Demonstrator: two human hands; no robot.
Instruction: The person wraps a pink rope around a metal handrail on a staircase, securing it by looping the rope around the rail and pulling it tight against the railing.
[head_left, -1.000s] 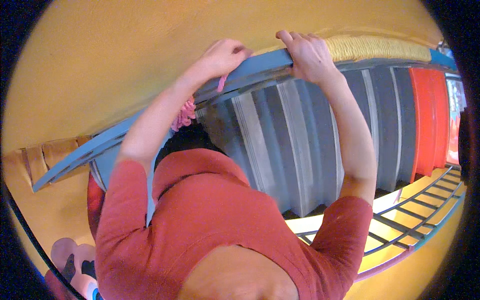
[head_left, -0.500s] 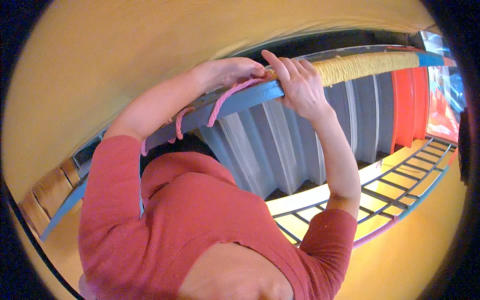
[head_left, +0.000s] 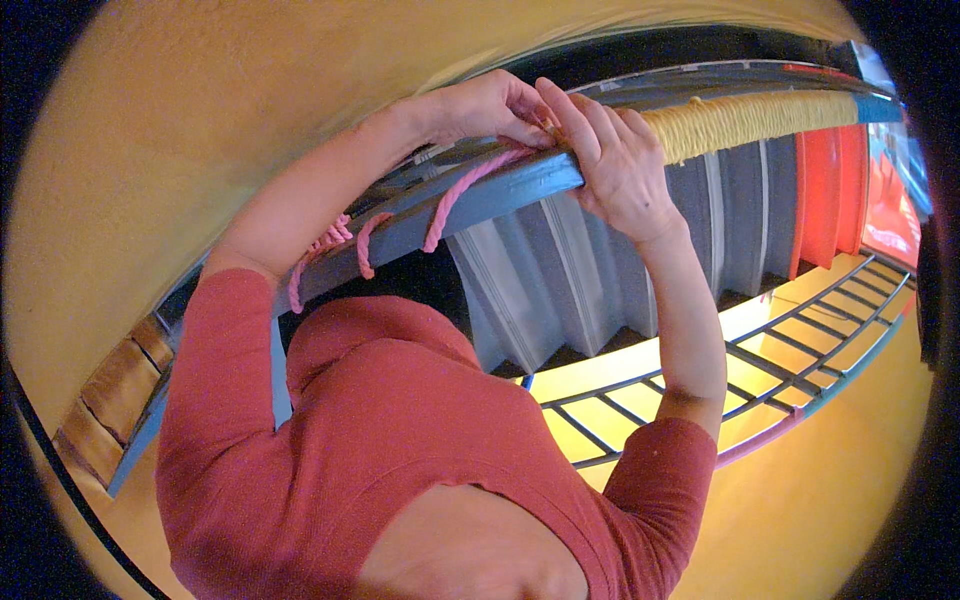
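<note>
A blue-grey handrail slants up across the view, its right part tightly wound with yellow cord. Pink rope coils loosely around the bare stretch. My left hand arches over the rail, fingertips pinched together at the upper end of the pink rope; the exact grip is partly hidden. Beside it, my right hand is closed around the rail where the yellow winding ends, its fingers over the top and pointing toward the left fingertips.
Grey stairs descend below the rail, with red steps at right. A black railing with rungs runs along the far side. A yellow wall rises close by the rail. Stone-like brown blocks lie at left.
My left hand has lifted and bent at the wrist, its fingers now pinching more visibly. A bunch of pink rope shows beside my left forearm. The view has shifted slightly.
</note>
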